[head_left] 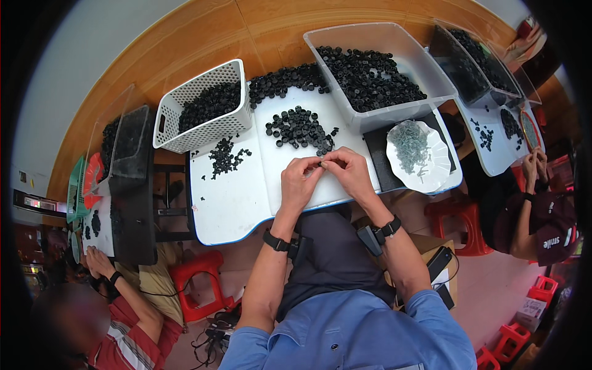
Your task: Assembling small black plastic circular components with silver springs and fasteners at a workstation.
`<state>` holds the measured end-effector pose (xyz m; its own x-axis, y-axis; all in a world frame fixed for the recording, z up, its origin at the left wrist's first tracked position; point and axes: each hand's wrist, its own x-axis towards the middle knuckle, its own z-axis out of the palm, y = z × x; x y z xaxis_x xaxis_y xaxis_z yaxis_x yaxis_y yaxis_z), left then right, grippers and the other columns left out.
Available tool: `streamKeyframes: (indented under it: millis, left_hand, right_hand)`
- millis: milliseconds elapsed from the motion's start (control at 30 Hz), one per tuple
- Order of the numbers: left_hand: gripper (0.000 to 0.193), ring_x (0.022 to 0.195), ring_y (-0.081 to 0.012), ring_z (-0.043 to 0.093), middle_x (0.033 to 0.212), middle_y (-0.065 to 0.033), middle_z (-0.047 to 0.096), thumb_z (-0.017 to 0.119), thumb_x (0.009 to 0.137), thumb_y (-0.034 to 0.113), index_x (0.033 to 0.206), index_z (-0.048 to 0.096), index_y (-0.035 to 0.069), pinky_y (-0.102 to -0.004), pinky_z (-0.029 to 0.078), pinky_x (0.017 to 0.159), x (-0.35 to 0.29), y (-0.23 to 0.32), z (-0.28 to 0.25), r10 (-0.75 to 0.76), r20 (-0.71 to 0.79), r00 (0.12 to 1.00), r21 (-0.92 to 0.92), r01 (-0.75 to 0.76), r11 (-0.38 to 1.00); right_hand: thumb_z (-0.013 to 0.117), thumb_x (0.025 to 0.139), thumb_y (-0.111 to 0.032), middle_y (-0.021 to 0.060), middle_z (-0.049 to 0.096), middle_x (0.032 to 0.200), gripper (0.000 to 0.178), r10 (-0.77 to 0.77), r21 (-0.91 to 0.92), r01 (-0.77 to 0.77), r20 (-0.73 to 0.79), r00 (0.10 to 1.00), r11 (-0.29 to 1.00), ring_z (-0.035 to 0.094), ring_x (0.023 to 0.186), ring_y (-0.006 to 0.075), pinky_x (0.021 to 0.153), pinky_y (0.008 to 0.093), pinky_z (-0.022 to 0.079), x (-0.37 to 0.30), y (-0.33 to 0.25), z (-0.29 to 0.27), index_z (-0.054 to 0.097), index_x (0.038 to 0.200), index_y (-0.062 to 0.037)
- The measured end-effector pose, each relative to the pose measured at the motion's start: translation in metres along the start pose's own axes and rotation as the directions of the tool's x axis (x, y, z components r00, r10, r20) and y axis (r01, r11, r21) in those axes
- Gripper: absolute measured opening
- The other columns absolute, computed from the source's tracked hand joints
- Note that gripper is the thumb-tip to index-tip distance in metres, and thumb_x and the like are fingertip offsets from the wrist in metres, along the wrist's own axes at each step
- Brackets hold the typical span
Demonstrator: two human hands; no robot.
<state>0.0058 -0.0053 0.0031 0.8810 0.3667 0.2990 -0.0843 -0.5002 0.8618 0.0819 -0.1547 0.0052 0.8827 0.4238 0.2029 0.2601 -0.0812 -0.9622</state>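
Observation:
My left hand (300, 180) and my right hand (349, 174) meet over the near edge of the white table, fingertips pinched together. A small black plastic part (321, 163) shows between them, mostly hidden by the fingers. Just beyond lies a loose pile of round black caps (299, 129), its near tip almost at my fingertips. To the left, smaller black pieces (227, 157) are scattered. On the right a white scalloped plate (435, 174) carries a heap of thin, clear greenish pieces (409, 145).
A white perforated basket (169, 126) and a clear plastic bin (364, 117), both holding black parts, stand at the back, with more black caps (287, 81) between them. Co-workers sit left and right at similar tables (493, 148). Red stools (200, 287) stand on the floor.

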Motion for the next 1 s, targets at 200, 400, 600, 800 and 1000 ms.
streamKeyframes:
  millis: [200, 400, 600, 800, 1000]
  left_hand:
    - [0.020, 0.079, -0.0178, 0.072, 0.092, -0.0109, 0.076, 0.082, 0.086, 0.008, 0.106, 0.079, 0.002, -0.0303, 0.058, 0.074, 0.000, 0.002, 0.000, 0.014, -0.002, 1.000, 0.008, -0.014, 1.000]
    - [0.020, 0.080, -0.0158, 0.073, 0.095, -0.0107, 0.078, 0.081, 0.088, 0.009, 0.106, 0.077, 0.002, -0.0295, 0.058, 0.074, 0.000, 0.001, -0.001, 0.019, -0.009, 1.000, -0.003, -0.019, 1.000]
    - [0.019, 0.079, -0.0187, 0.072, 0.091, -0.0092, 0.076, 0.081, 0.087, 0.010, 0.104, 0.076, 0.004, -0.0305, 0.056, 0.070, 0.000, 0.004, 0.002, -0.081, -0.025, 0.996, -0.197, 0.075, 0.978]
    - [0.020, 0.075, -0.0159, 0.064, 0.090, -0.0056, 0.073, 0.082, 0.085, 0.009, 0.104, 0.078, 0.006, -0.0292, 0.052, 0.065, 0.000, 0.006, -0.005, 0.010, -0.026, 1.000, -0.129, -0.014, 0.992]
    - [0.021, 0.077, -0.0116, 0.063, 0.097, -0.0057, 0.073, 0.082, 0.086, 0.007, 0.106, 0.079, 0.005, -0.0260, 0.051, 0.068, 0.000, 0.005, -0.004, 0.038, 0.017, 0.999, -0.127, -0.035, 0.991]
  right_hand:
    - [0.077, 0.088, -0.008, 0.0080, 0.070, 0.085, 0.012, -0.012, -0.018, 0.012, -0.030, 0.999, 1.000, 0.062, 0.070, 0.0137, 0.065, 0.0288, 0.050, -0.001, 0.001, 0.003, 0.076, 0.096, 0.0005]
    - [0.077, 0.089, -0.007, 0.0062, 0.069, 0.085, 0.009, -0.081, -0.060, 0.079, -0.029, 0.996, 0.995, 0.061, 0.069, 0.0114, 0.063, 0.0280, 0.049, -0.003, 0.000, 0.005, 0.076, 0.096, -0.0006]
    - [0.073, 0.093, -0.004, 0.0031, 0.073, 0.091, 0.010, 0.027, 0.111, -0.021, -0.046, 0.999, 0.994, 0.061, 0.074, 0.0071, 0.065, 0.0245, 0.050, -0.003, 0.003, 0.000, 0.076, 0.101, 0.0004]
    - [0.071, 0.096, -0.002, 0.0054, 0.075, 0.097, 0.015, 0.094, 0.301, -0.121, 0.104, 0.990, 0.946, 0.068, 0.084, 0.0091, 0.076, 0.0241, 0.055, -0.002, 0.001, -0.003, 0.073, 0.110, 0.0027]
    - [0.071, 0.096, -0.001, 0.0061, 0.074, 0.098, 0.015, 0.079, 0.379, -0.138, 0.165, 0.983, 0.915, 0.069, 0.087, 0.0108, 0.078, 0.0253, 0.056, 0.001, 0.008, -0.010, 0.072, 0.110, 0.0026]
